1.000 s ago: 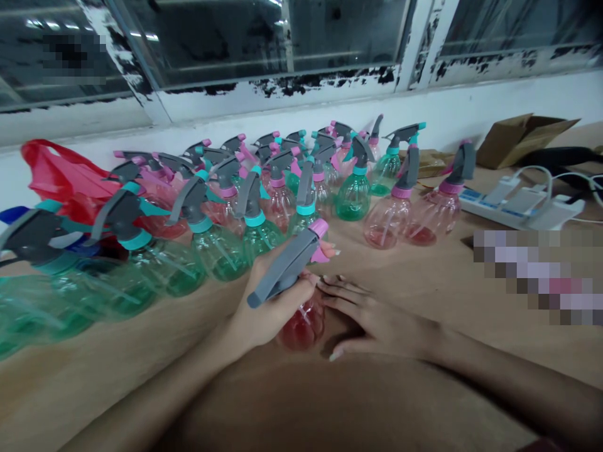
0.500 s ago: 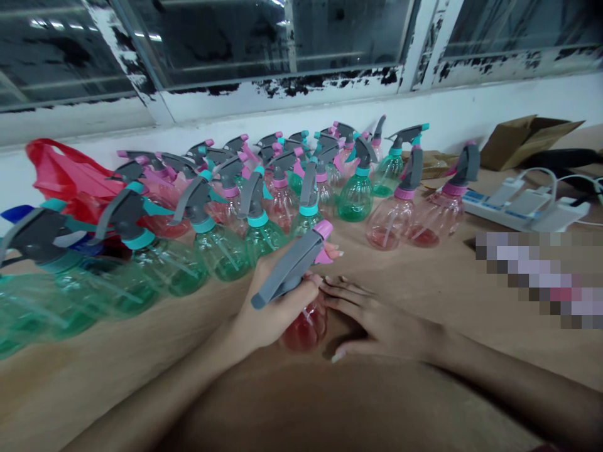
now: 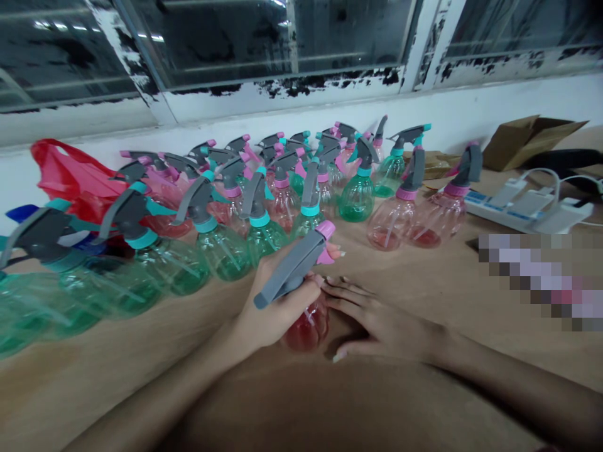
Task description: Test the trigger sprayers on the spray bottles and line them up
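Observation:
A pink spray bottle [image 3: 307,323] with a grey and pink trigger head stands on the brown table [image 3: 424,402] in front of me. My left hand [image 3: 277,301] is wrapped round its neck, just under the head, and covers part of the bottle. To the right of the bottle, my right hand [image 3: 367,314] lies flat on the table with its fingers stretched toward it. Its fingertips are close to the bottle's side; I cannot tell whether they touch. Behind my left hand stands a green spray bottle [image 3: 267,242] with a turquoise collar.
Several more green and pink spray bottles [image 3: 357,198] crowd the back and left. A red plastic bag [image 3: 75,182] lies behind them. At the right are a white power strip [image 3: 518,210] with a cable and a brown paper bag [image 3: 522,144]. A pixelated patch hides something below the strip.
The whole view has shifted very slightly. Both hands and the held spray bottle keep the same positions on the table.

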The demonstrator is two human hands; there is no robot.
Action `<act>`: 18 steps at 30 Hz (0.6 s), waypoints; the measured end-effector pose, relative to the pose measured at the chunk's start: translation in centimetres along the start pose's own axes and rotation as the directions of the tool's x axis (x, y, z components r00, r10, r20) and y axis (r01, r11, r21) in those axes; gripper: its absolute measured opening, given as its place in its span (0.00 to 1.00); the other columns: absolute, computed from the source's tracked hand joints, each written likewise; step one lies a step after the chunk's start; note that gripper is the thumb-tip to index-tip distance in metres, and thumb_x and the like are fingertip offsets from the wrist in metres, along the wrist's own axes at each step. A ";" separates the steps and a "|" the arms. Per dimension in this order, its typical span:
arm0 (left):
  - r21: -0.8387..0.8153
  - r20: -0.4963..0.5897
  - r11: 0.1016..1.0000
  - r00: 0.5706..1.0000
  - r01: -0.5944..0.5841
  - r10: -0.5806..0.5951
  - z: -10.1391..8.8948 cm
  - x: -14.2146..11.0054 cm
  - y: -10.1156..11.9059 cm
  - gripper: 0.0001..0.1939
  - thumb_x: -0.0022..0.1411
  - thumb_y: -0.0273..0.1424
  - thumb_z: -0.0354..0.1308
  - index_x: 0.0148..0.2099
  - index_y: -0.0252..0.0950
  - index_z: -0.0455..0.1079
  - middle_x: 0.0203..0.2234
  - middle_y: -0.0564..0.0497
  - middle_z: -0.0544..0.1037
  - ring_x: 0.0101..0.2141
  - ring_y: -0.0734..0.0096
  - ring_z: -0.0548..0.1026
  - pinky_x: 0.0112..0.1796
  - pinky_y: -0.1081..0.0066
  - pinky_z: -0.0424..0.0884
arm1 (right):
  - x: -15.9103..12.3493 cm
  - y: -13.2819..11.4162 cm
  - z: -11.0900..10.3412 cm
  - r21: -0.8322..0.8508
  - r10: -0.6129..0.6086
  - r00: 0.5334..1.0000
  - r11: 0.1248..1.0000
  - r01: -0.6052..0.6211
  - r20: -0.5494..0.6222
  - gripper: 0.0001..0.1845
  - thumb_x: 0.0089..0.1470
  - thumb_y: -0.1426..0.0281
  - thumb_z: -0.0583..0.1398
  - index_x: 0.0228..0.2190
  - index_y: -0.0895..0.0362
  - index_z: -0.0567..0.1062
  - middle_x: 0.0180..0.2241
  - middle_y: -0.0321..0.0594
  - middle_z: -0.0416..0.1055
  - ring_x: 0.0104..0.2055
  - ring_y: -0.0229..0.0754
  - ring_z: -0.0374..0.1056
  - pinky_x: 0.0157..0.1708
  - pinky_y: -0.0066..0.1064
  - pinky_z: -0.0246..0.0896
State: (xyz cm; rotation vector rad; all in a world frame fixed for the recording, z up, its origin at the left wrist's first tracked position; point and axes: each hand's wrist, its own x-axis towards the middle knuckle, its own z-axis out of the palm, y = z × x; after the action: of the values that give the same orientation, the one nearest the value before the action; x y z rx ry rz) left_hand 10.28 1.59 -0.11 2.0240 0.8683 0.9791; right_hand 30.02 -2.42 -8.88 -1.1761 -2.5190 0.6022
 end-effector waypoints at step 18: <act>-0.032 0.032 0.999 0.999 0.034 -0.033 0.0 -0.3 -1.0 0.02 0.55 0.30 0.54 0.30 0.39 0.67 0.25 0.54 0.73 0.26 0.71 0.73 0.31 0.70 0.70 | 0.0 0.1 0.1 -0.039 0.014 1.000 0.999 -0.013 0.010 0.44 0.48 0.44 0.53 0.59 0.57 0.54 0.64 0.45 0.44 0.65 0.46 0.38 0.63 0.43 0.35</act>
State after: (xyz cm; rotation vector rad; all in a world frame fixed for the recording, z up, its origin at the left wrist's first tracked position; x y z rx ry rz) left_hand 9.89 1.84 -1.07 1.9858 0.8610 0.9349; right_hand 30.00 -2.42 -9.02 -1.2074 -2.5445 0.5659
